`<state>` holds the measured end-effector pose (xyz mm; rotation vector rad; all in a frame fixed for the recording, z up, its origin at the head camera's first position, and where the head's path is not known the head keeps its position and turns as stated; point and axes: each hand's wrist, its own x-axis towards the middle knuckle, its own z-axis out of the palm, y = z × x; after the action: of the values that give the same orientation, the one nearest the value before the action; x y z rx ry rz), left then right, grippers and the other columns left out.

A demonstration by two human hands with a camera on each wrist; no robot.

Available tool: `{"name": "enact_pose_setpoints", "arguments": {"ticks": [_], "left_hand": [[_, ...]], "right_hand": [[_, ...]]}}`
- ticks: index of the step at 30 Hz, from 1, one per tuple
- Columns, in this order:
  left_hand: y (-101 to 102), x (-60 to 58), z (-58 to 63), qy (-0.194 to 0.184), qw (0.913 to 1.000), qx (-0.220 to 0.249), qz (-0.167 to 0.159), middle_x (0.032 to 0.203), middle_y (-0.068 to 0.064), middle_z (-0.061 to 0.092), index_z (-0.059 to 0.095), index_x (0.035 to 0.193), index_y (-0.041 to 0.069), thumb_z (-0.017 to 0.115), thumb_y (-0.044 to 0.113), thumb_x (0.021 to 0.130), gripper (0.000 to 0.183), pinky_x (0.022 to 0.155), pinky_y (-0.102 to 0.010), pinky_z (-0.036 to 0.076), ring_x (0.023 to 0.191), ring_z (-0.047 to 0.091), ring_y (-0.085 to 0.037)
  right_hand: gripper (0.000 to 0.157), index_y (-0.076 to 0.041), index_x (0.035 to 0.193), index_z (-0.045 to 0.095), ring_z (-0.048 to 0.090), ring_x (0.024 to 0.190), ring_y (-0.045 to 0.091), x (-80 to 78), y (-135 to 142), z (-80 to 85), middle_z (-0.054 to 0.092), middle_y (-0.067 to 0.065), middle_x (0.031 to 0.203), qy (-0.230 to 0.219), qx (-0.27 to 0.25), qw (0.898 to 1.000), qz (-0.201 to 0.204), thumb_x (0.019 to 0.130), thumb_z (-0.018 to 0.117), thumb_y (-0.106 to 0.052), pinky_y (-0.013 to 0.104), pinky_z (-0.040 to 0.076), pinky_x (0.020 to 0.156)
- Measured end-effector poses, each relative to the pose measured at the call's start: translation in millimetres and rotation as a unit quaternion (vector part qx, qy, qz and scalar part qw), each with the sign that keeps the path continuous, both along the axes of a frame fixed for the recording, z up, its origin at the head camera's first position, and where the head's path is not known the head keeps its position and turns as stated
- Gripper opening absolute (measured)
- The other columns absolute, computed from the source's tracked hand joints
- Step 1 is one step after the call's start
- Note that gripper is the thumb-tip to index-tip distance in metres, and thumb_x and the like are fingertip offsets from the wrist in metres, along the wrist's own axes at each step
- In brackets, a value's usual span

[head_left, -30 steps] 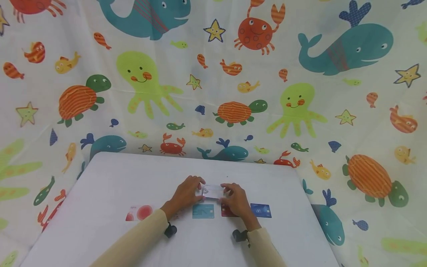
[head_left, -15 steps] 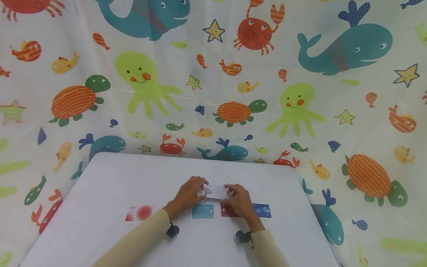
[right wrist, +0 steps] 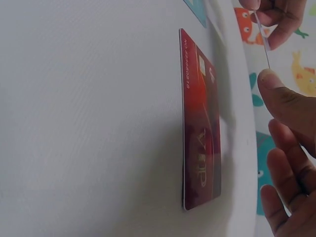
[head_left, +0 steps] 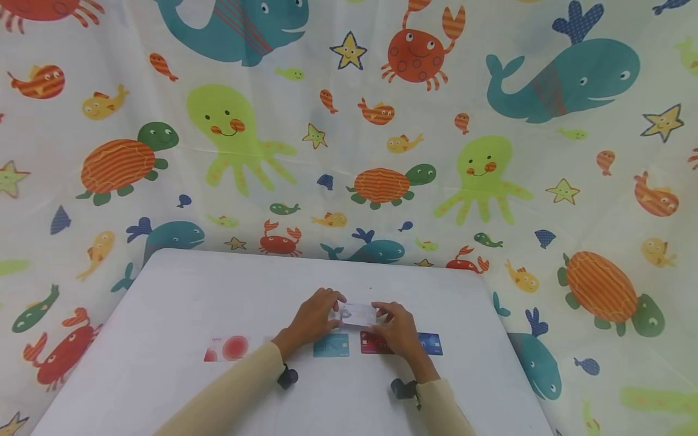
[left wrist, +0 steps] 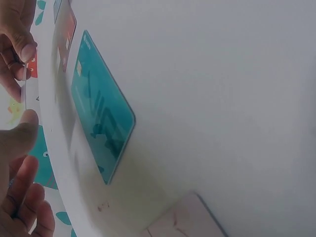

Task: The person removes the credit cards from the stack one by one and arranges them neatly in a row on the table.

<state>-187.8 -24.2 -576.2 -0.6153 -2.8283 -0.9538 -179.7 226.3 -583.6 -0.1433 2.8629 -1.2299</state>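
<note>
A pale card (head_left: 358, 315) is pinched at its two short ends by my left hand (head_left: 312, 318) and my right hand (head_left: 398, 330), raised past a row of cards on the table. Both wrist views show it edge-on as a thin line between thumbs and fingers. Below it in the head view lie a teal card (head_left: 331, 346) and a dark red VIP card (right wrist: 201, 133), the latter partly covered by my right hand. A blue card (head_left: 434, 344) shows beyond the right wrist. Under the left forearm, a pale card with pinkish lines (left wrist: 187, 219) is mostly hidden from the head view.
At the row's left end is a white card with a red circle (head_left: 235, 347). The white table (head_left: 218, 284) ends at a curtain (head_left: 327, 139) printed with sea animals. Dark wrist cameras (head_left: 403, 389) sit by both cuffs.
Both hands have shifted slightly to the right, carrying the pale card with them. The row of cards on the table stays put, and the right hand covers more of the blue card.
</note>
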Motion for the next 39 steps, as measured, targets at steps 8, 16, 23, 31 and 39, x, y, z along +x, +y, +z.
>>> {"name": "enact_pose_setpoints", "arguments": {"ticks": [8,16,23,31,39], "left_hand": [[5.7,-0.8,-1.7,0.005,0.9999,0.002,-0.008,0.105,0.004,0.067,0.067,0.132,0.019,0.087,0.026,0.09,0.047,0.104,-0.038,0.06,0.101,0.059,-0.011],[13.1,-0.9,-2.0,0.015,0.9998,0.001,-0.016,0.105,0.003,0.068,0.068,0.131,0.019,0.087,0.026,0.09,0.047,0.101,-0.036,0.061,0.1,0.059,-0.011],[19.4,-0.8,-2.5,0.021,0.9995,0.005,-0.022,0.104,0.005,0.067,0.068,0.132,0.019,0.088,0.027,0.089,0.047,0.099,-0.034,0.062,0.098,0.058,-0.01],[26.4,-1.1,-2.1,0.013,0.9996,0.005,-0.024,0.104,0.005,0.068,0.068,0.133,0.02,0.087,0.028,0.09,0.048,0.097,-0.033,0.061,0.099,0.058,-0.009],[32.4,0.3,-0.8,0.013,0.9994,0.01,-0.03,0.105,0.004,0.069,0.068,0.131,0.02,0.087,0.029,0.09,0.046,0.098,-0.034,0.061,0.099,0.059,-0.01]], "right_hand": [[0.053,-0.027,0.138,0.071,0.061,0.101,0.018,3.0,7.3,0.4,0.069,-0.005,0.11,-0.006,-0.011,1.0,-0.002,0.089,0.088,-0.019,0.033,0.057,0.089],[0.052,-0.03,0.138,0.071,0.06,0.103,0.019,3.6,17.7,-3.1,0.068,-0.005,0.111,-0.015,-0.01,1.0,-0.009,0.09,0.087,-0.021,0.033,0.055,0.09],[0.051,-0.03,0.138,0.071,0.06,0.103,0.019,5.3,25.9,-3.9,0.068,-0.004,0.111,-0.013,-0.009,1.0,-0.011,0.09,0.087,-0.021,0.033,0.053,0.089],[0.051,-0.026,0.137,0.072,0.059,0.101,0.019,8.7,31.0,-1.1,0.069,-0.003,0.109,-0.006,-0.003,1.0,-0.015,0.089,0.088,-0.018,0.033,0.053,0.087],[0.051,-0.024,0.136,0.073,0.059,0.099,0.019,13.9,36.2,2.6,0.07,-0.002,0.107,0.005,0.002,1.0,-0.017,0.088,0.089,-0.018,0.031,0.053,0.086]]}}
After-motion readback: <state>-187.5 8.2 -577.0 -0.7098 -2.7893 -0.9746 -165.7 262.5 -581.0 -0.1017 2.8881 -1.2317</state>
